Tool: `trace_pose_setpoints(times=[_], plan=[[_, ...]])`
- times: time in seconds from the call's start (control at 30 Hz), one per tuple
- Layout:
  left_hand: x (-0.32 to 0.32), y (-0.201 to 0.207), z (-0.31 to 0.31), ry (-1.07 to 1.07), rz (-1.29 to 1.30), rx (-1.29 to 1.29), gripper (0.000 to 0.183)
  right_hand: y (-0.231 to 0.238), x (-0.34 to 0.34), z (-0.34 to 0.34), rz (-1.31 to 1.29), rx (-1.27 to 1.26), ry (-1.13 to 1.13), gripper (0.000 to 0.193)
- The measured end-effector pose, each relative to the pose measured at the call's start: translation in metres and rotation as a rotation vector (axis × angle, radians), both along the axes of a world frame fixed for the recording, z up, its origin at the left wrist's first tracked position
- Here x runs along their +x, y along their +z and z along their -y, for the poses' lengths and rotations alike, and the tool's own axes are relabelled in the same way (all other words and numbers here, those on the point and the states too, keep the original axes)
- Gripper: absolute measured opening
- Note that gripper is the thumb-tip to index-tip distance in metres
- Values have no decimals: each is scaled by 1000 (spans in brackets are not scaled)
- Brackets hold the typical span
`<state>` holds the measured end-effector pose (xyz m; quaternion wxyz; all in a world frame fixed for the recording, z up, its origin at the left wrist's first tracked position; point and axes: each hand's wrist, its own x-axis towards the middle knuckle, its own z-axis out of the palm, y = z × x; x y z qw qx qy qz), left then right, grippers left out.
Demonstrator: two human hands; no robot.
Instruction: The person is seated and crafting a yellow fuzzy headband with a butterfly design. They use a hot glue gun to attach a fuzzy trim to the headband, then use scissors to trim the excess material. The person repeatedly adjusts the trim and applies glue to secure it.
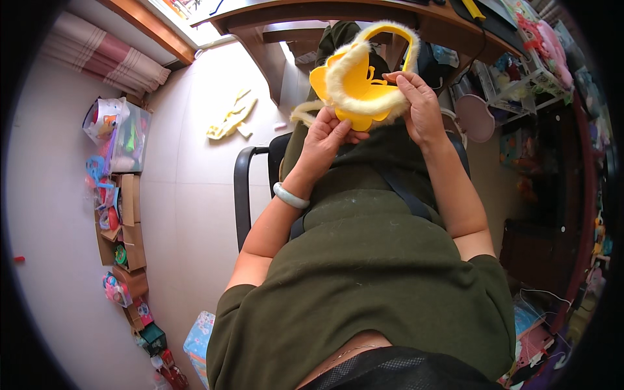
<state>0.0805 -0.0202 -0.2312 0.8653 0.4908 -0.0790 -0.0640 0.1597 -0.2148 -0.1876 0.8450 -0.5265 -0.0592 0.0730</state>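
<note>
A seated person holds a flat yellow plastic cutout up in front of the chest, below the edge of a brown wooden tabletop. The cutout has rounded, lobed edges and a smooth, slightly glossy face with a curved slot in it. A strip of cream fluffy trim runs along its upper rim and arches on into a thin yellow loop above; a loose fuzzy end trails off to the left.

The left hand grips the cutout's lower edge, thumb on the front and fingers curled shut behind it. A smooth pale bangle sits on that wrist. The right hand pinches the right side, its fingers closed on the furry trim and the plastic under it.

The person wears a dark olive shirt of matte cloth. On the pale tiled floor to the left lie yellow scraps, a clear plastic bin of colourful bits, and open cardboard boxes.
</note>
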Motion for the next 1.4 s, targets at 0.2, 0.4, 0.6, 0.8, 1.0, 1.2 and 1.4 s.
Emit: trace_pose_setpoints(times=[0.2,0.4,0.6,0.8,1.0,1.2,1.4], plan=[[1,22,-20,-122,-119,618,18,8,11,8,77,-22,-41,19],[2,64,-17,471,422,1068,47,17,20,1,273,-358,100,17],[24,55,14,620,569,1196,56,30,12,-37,277,-285,356,16],[26,43,0,555,396,932,34,27,20,-49,291,-425,402,17],[30,29,-10,515,392,894,20,20,23,-53,217,-386,401,18],[22,36,-8,506,242,780,29,24,20,-50,106,-285,409,18],[15,44,-3,495,346,1049,42,16,24,-50,82,-215,445,19]])
